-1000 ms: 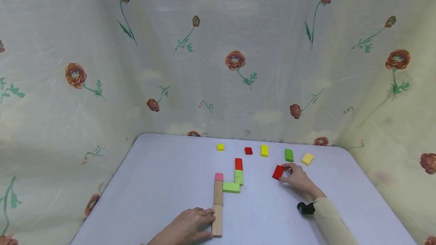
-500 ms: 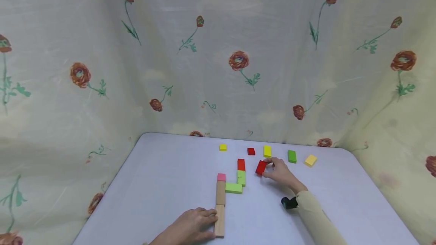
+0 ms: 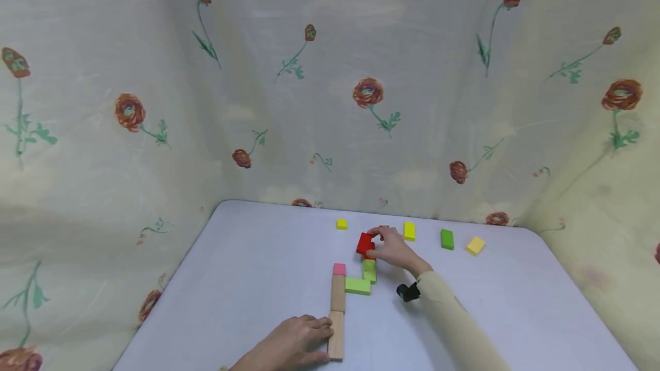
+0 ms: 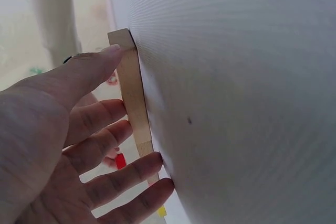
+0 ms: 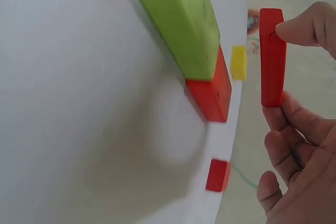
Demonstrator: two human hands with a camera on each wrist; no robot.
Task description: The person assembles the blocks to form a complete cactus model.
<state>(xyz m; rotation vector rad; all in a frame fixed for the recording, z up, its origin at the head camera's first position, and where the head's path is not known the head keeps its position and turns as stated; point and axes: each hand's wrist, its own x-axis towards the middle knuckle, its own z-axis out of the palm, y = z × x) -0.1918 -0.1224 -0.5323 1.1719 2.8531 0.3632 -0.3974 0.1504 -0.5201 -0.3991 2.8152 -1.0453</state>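
In the head view, my right hand (image 3: 397, 251) pinches a red block (image 5: 273, 59) by its two ends, between thumb and fingertips. The right wrist view has it raised off the table, apart from another red block (image 5: 212, 98) lying at the end of the row. My left hand (image 3: 294, 341) rests beside the near wooden block (image 3: 336, 336), its thumb and loosely extended fingers touching the side. Beyond come a second wooden block (image 3: 337, 292), a pink block (image 3: 339, 268), a crosswise light green block (image 3: 358, 286) and a lengthwise light green block (image 3: 369, 271).
Along the far side of the white table (image 3: 258, 279) lie a small yellow block (image 3: 342, 224), a yellow block (image 3: 409, 231), a green block (image 3: 447, 239), a pale yellow block (image 3: 475, 245) and a small red block (image 5: 218, 175). Flowered cloth (image 3: 330, 102) hangs behind.
My right hand has carried the red block leftward across the table to above the far end of the row. The left hand stays at the wooden block. The view has shifted slightly.
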